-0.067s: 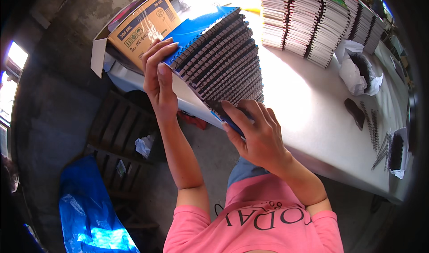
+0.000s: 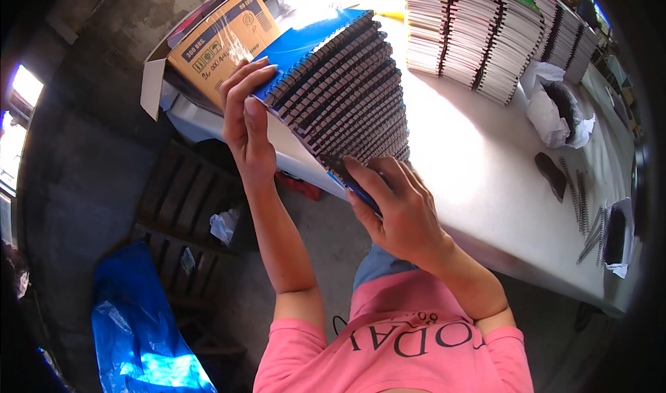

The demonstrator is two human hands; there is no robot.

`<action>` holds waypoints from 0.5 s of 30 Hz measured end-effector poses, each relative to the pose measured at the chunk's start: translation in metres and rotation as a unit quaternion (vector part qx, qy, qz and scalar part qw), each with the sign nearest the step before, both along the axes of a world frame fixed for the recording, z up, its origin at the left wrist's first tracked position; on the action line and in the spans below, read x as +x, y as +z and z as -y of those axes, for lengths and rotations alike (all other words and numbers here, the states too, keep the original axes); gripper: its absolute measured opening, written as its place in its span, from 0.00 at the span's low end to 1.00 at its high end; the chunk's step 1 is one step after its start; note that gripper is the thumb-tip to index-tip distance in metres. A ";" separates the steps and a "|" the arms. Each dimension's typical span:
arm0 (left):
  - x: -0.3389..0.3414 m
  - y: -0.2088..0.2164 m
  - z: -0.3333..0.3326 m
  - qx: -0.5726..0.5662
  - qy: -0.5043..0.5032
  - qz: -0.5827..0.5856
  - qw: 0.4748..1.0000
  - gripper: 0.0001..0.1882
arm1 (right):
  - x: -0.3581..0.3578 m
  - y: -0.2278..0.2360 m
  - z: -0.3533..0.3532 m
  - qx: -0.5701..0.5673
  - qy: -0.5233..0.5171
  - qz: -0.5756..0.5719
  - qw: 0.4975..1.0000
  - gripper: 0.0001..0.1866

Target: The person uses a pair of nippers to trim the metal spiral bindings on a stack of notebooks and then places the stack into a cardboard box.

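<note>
The left hand [image 2: 251,133] clasps the near corner of a stack [image 2: 347,91] of spiral notebooks, fingers bent over its glossy blue cover [image 2: 305,36] and thumb at the side; the right hand [image 2: 409,212] pinches its lower end between thumb and forefinger. The stack leans at the tabletop's near edge, black coils in close rows facing the right hand. On the white tabletop [image 2: 479,206] are a carton [image 2: 225,49] beyond the left hand, tall piles [image 2: 479,36] of bound books, paper-wrapped bundles [image 2: 555,112] and loose coils [image 2: 581,199]. Below, on the left, wooden slats [image 2: 184,185] and a blue sheet [image 2: 142,317] lie in shadow. Glare whitens the tabletop, and fingers hide the stack's lower end; the dark piece there may be a cover, though I can't be sure.
</note>
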State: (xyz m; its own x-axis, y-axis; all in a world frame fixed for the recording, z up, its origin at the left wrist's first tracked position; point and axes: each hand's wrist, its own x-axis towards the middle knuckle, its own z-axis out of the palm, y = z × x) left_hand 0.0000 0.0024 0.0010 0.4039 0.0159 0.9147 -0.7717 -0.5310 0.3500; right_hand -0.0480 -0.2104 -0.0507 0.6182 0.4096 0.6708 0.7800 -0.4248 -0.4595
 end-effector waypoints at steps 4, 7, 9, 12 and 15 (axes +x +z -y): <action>-0.001 -0.004 0.000 -0.014 -0.011 0.003 1.000 0.25 | 0.002 0.021 0.009 0.120 0.199 -0.478 0.847 0.20; -0.001 -0.003 0.001 -0.016 -0.008 0.002 1.000 0.24 | 0.004 0.016 0.010 0.114 0.153 -0.377 0.906 0.19; 0.000 -0.003 0.002 -0.015 -0.007 0.003 1.000 0.24 | 0.001 -0.002 0.004 0.064 0.010 -0.041 0.997 0.19; -0.001 -0.002 0.000 -0.012 0.005 0.000 1.000 0.24 | -0.001 -0.002 0.003 0.019 -0.037 0.057 0.997 0.21; 0.000 -0.002 -0.002 0.002 0.010 0.009 1.000 0.24 | -0.001 -0.002 0.000 -0.005 -0.046 0.074 0.996 0.22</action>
